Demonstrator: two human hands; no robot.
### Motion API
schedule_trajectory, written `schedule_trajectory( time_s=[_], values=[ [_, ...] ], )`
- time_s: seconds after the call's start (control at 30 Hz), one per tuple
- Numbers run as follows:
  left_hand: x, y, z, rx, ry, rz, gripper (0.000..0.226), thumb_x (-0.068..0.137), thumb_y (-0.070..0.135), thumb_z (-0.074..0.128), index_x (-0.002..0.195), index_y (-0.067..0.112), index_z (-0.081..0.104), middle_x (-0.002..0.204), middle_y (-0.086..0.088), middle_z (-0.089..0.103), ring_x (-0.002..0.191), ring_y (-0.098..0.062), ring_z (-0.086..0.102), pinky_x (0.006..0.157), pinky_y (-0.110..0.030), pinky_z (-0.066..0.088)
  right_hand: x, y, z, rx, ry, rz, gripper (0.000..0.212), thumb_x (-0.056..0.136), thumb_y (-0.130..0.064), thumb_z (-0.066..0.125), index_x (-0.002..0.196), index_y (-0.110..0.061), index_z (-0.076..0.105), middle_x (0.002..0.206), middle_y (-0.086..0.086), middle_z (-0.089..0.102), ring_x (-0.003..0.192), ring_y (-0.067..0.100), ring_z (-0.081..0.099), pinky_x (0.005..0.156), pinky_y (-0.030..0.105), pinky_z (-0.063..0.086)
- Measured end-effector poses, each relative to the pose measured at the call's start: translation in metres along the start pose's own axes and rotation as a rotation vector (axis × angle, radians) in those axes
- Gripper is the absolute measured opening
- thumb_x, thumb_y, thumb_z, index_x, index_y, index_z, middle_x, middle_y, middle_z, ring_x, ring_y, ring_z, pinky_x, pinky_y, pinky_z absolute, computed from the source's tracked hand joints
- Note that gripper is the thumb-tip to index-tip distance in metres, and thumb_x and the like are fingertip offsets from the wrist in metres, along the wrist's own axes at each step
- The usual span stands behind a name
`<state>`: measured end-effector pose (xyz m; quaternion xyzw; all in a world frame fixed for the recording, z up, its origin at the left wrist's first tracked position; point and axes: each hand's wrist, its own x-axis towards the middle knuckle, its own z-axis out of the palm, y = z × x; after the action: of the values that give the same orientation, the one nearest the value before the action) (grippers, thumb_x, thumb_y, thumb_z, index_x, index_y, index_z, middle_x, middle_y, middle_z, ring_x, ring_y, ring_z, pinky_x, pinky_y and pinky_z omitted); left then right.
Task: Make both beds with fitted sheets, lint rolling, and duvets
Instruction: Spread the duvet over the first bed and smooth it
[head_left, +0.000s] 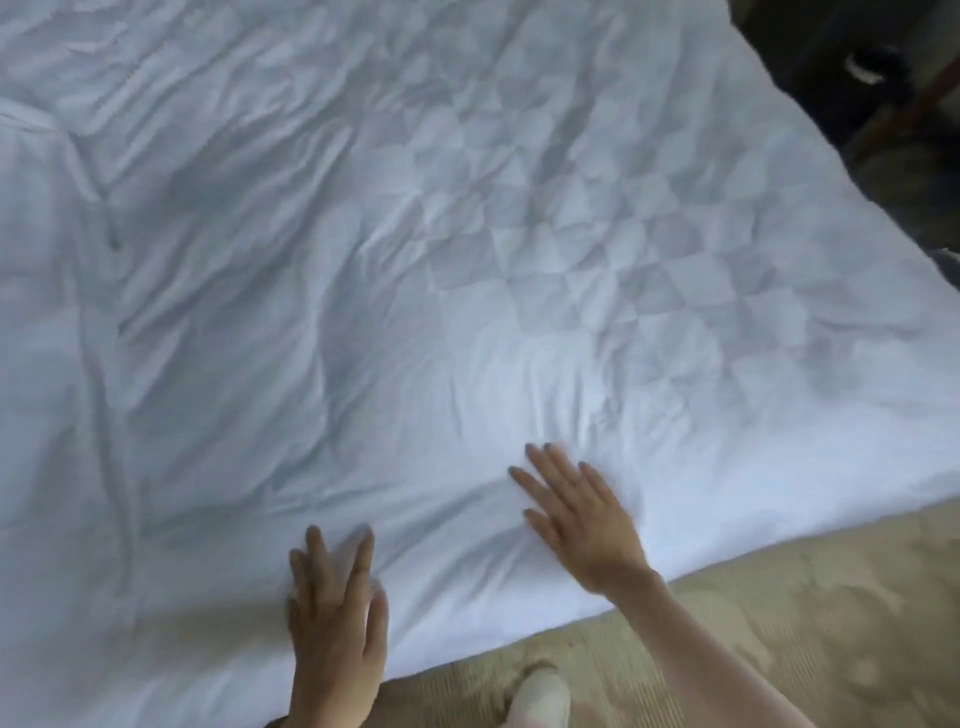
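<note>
A wrinkled white duvet (415, 260) is spread over the bed, its near edge above beige carpet (779, 623). Both the left hand (332, 634) and right hand (582, 519) are laid flat on it, fingers straight and spread, nothing gripped

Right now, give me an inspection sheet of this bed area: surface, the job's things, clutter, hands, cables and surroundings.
Surface: white duvet covers all of the bed in view; checked weave, wrinkled, with deeper creases at the left.
Job's things: only the duvet; no lint roller or fitted sheet seen.
Clutter: nothing seen.
Hands: left hand and right hand both lie flat on the duvet near its near edge, fingers spread, holding nothing; both are blurred.
Cables: nothing seen.
Surroundings: beige patterned carpet below the bed edge; a foot in light footwear on it; dark furniture at top right, too dim to identify.
</note>
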<state>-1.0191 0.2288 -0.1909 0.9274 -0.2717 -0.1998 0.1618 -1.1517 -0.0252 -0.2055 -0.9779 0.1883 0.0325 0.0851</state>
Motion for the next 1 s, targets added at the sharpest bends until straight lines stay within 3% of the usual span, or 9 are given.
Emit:
schedule_trajectory(
  time_s=[0.13,0.2,0.3,0.43,0.53,0.6,0.7,0.77,1.0],
  values=[
    [0.031,0.073,0.009,-0.071,0.033,0.088,0.053,0.091,0.021,0.046,0.144,0.015,0.040,0.158,-0.017,0.009,0.145,-0.035,0.005,0.106,-0.056,0.029,-0.060,0.164,-0.042,0.073,-0.130,0.738,0.064,0.091,-0.061,-0.007,0.150,-0.036,-0.005,0.154,-0.013,-0.024,0.140,0.005,-0.024,0.119,0.041,-0.001],
    [0.047,0.111,0.022,-0.092,-0.003,0.094,0.053,0.091,0.010,0.055,0.142,0.010,0.041,0.156,-0.023,0.007,0.145,-0.037,0.002,0.108,-0.054,0.027,-0.062,0.181,-0.055,0.122,-0.135,0.799,0.062,0.094,-0.058,-0.001,0.151,-0.034,-0.003,0.151,-0.013,-0.026,0.143,0.010,-0.020,0.118,0.049,0.000],
    [0.063,0.169,0.042,-0.155,0.046,0.090,0.052,0.085,-0.001,0.061,0.136,0.000,0.047,0.152,-0.032,0.013,0.143,-0.046,0.008,0.109,-0.055,0.024,-0.036,0.146,-0.058,0.144,0.065,0.429,0.060,0.097,-0.050,0.008,0.152,-0.024,0.012,0.160,-0.001,0.005,0.147,0.026,0.005,0.113,0.052,0.019],
    [0.086,0.211,0.055,-0.156,0.131,0.097,0.048,0.087,-0.003,0.056,0.134,0.003,0.049,0.153,-0.028,0.018,0.143,-0.042,0.014,0.109,-0.055,0.026,0.005,0.088,-0.044,0.101,0.087,-0.260,0.046,0.099,-0.033,0.033,0.144,-0.025,0.037,0.156,0.000,0.027,0.146,0.019,0.018,0.113,0.047,0.020],
    [0.111,0.220,0.053,-0.032,0.188,0.046,0.048,0.084,0.014,0.047,0.130,0.004,0.051,0.145,-0.033,0.030,0.131,-0.057,0.028,0.091,-0.067,0.037,0.022,0.176,-0.040,0.060,0.067,-0.382,0.040,0.098,-0.035,0.039,0.137,-0.030,0.047,0.150,-0.004,0.039,0.145,0.012,0.020,0.114,0.049,0.018],
    [0.133,0.235,0.055,0.043,0.188,-0.031,0.050,0.086,0.023,0.045,0.133,0.007,0.052,0.145,-0.035,0.027,0.126,-0.062,0.026,0.082,-0.073,0.037,0.021,0.288,-0.047,0.101,0.116,-0.024,0.044,0.101,-0.043,0.026,0.138,-0.029,0.045,0.148,-0.002,0.041,0.144,0.010,0.019,0.111,0.051,0.024],
    [0.173,0.279,0.072,0.047,0.199,-0.208,0.056,0.090,0.025,0.054,0.142,0.010,0.041,0.150,-0.036,0.010,0.132,-0.062,0.010,0.087,-0.079,0.023,-0.005,0.446,-0.086,0.225,0.223,1.057,0.055,0.099,-0.042,0.017,0.149,-0.022,0.029,0.158,0.004,0.018,0.146,0.023,0.013,0.114,0.055,0.017],
    [0.194,0.314,0.090,0.069,0.238,-0.211,0.064,0.089,0.038,0.038,0.145,0.007,0.035,0.150,-0.037,0.008,0.133,-0.062,0.007,0.088,-0.081,0.018,-0.020,0.488,-0.107,0.324,0.047,1.338,0.052,0.102,-0.038,0.020,0.152,-0.028,0.012,0.161,-0.001,0.000,0.147,0.023,-0.003,0.116,0.053,0.004],
    [0.264,0.524,0.181,0.027,0.042,-0.187,0.056,0.093,0.031,0.031,0.144,0.008,0.033,0.147,-0.036,0.022,0.134,-0.056,0.022,0.090,-0.077,0.026,0.009,0.452,-0.121,0.257,0.116,0.435,0.053,0.096,-0.031,0.029,0.149,-0.028,0.028,0.158,-0.003,0.022,0.146,0.012,0.012,0.112,0.042,0.015]
  ],
)
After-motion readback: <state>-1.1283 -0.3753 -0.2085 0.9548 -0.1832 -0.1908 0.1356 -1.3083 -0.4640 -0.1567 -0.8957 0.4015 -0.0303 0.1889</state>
